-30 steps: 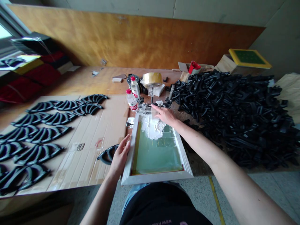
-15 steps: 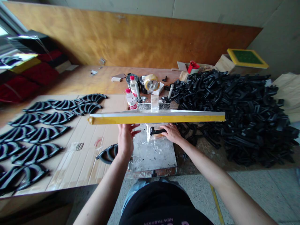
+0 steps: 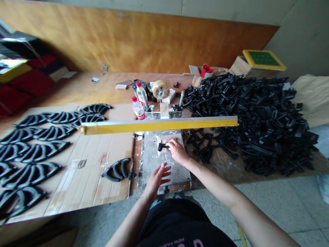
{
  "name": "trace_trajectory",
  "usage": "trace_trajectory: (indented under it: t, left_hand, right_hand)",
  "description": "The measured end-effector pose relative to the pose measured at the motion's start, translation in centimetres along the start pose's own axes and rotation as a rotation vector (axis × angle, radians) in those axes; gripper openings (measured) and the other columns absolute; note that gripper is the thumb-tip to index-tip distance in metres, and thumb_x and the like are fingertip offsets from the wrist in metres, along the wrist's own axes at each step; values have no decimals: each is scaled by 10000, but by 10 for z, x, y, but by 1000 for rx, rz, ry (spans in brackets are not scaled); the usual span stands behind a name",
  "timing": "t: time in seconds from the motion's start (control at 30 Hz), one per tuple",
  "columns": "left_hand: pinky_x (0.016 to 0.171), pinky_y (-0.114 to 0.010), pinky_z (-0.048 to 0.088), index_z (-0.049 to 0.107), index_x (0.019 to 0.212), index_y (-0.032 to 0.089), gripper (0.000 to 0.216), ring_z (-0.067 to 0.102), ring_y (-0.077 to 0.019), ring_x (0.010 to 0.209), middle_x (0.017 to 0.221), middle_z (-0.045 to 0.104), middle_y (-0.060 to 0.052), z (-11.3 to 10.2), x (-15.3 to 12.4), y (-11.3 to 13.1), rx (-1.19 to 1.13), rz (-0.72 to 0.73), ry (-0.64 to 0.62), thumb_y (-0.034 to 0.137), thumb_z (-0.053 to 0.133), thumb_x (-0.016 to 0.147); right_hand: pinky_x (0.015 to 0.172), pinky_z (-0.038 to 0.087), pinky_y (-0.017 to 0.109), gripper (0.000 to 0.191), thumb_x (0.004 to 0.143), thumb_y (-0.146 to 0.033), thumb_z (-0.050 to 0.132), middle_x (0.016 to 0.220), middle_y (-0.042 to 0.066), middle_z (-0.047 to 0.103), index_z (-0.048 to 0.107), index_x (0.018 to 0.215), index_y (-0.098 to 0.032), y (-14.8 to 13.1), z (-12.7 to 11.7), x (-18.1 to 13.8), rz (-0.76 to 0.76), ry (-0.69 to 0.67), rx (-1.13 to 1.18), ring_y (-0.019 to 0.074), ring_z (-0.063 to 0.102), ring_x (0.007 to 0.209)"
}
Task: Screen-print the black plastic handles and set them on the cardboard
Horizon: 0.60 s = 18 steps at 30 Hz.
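My right hand [image 3: 178, 151] is closed on one end of a small black curved plastic part [image 3: 162, 147], a handle-like piece, over the metal plate [image 3: 151, 168]. White residue marks the plate around the part. Nearer to me, my left hand [image 3: 157, 178] hovers at the plate's front portion, fingers spread and holding nothing. Across the jig above the plate runs a long bar with a yellow front edge [image 3: 159, 126]. Left of the plate, a short fanned row of black parts [image 3: 117, 170] lies on the cardboard sheet [image 3: 87, 185].
Rows of similar black parts [image 3: 37, 173] cover the cardboard's left side. A large heap of black parts [image 3: 257, 123] fills the table's right. Behind the bar stand bottles with red caps [image 3: 138, 109] and a tape roll [image 3: 159, 90]. Farther back right is a green-and-yellow board [image 3: 262, 60].
My left hand has dropped back from under the bar toward me, fingers spread. My right hand has shifted slightly left and nearer with the black part. The camera view has turned a little right.
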<state>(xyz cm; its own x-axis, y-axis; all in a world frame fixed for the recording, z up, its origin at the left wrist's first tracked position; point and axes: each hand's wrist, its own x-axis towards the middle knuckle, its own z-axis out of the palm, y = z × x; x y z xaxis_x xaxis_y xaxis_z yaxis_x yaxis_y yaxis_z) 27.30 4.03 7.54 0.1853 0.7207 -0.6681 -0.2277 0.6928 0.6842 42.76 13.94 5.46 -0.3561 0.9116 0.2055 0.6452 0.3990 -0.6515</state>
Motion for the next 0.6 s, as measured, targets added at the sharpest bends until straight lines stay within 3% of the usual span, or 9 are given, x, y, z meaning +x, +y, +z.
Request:
trace_trajectory:
  t: [0.1, 0.17, 0.27, 0.33, 0.43, 0.5, 0.6]
  left_hand:
    - [790, -361, 561, 483, 1349, 223, 608, 619, -277, 1143, 1346, 590, -149, 7, -2, -2, -72, 110, 73, 545, 592, 844]
    - [795, -375, 567, 533, 1263, 214, 563, 622, -278, 1140, 1315, 609, -138, 7, -3, -2, -141, 203, 123, 545, 622, 817]
    - [746, -370, 573, 592, 1062, 173, 480, 682, -266, 1005, 1141, 696, -127, -16, -5, 1, -116, 236, 190, 558, 643, 781]
    - [663, -332, 562, 588, 965, 172, 448, 712, -245, 871, 987, 736, -105, -54, -6, 1, -37, 228, 317, 577, 619, 777]
    - [525, -281, 507, 561, 858, 182, 383, 692, -206, 640, 737, 723, -56, -131, -8, -5, 79, 219, 678, 560, 561, 794]
    - [471, -290, 480, 555, 784, 180, 362, 643, -202, 526, 628, 689, -55, -179, -11, -13, 169, 158, 850, 540, 526, 804]
    - [416, -333, 446, 515, 641, 203, 334, 580, -229, 424, 471, 605, -59, -223, -12, -22, 360, 155, 907, 502, 530, 790]
  right_hand:
    - [892, 470, 317, 203, 819, -45, 593, 973, 38, 633, 654, 954, -185, -24, 6, -10, 121, 7, 304, 174, 602, 962]
    - [834, 486, 284, 163, 824, -103, 625, 930, 17, 670, 677, 951, -190, -40, 7, -17, 127, -103, 470, 161, 635, 894]
    - [793, 488, 260, 130, 872, -205, 615, 945, 9, 711, 712, 958, -217, -39, -6, -19, 54, -232, 485, 156, 658, 865]
    - [816, 481, 271, 144, 895, -205, 583, 956, 16, 719, 719, 936, -224, -12, -27, -15, 77, -163, 301, 163, 658, 885]
    - [862, 461, 302, 196, 879, -109, 534, 972, 56, 707, 709, 886, -194, 51, -58, -11, 284, -29, -129, 187, 639, 932]
    - [873, 452, 315, 165, 847, -118, 570, 1012, 92, 692, 705, 922, -178, 89, -67, -12, 425, -86, -363, 212, 620, 977]
    - [899, 431, 341, 219, 807, -153, 617, 1064, 139, 664, 676, 1018, -154, 120, -62, -17, 465, -181, -581, 258, 563, 1076]
